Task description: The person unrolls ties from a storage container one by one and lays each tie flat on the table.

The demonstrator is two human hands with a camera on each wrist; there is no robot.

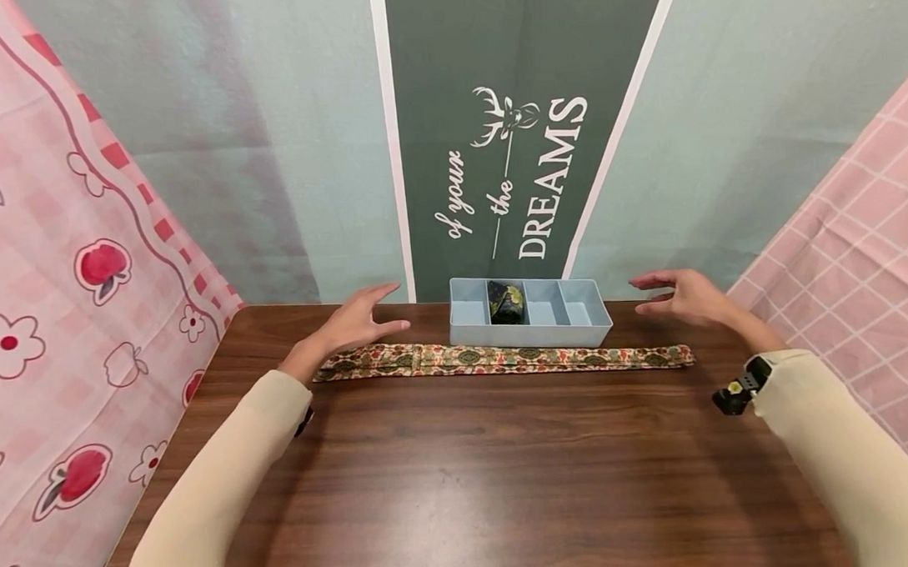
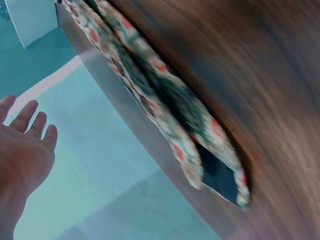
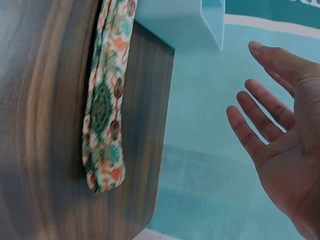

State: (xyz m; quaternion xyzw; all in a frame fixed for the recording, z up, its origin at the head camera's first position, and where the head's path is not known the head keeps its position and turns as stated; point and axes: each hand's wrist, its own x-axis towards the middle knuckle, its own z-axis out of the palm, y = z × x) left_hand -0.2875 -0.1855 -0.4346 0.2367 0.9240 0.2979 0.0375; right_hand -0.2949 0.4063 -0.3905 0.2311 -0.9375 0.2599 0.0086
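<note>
A patterned necktie [image 1: 502, 359], cream with red and green motifs, lies folded lengthwise across the table. Its pointed end with dark lining shows in the left wrist view, where the tie [image 2: 150, 90] runs diagonally. Behind it stands a light blue divided box [image 1: 531, 337]; one compartment holds a dark, rolled-up cloth piece with yellow-green flowers [image 1: 506, 303]. My left hand [image 1: 353, 322] hovers above the tie's left end, fingers spread and holding nothing. Out past the box on the right, my right hand [image 1: 683, 297] is likewise empty, its fingers loosely extended.
The brown wooden table [image 1: 460, 467] ends just behind the box at a hanging green cloth [image 1: 448, 108] with white lettering. Pink patterned cloths [image 1: 58, 331] hang along the left and right sides.
</note>
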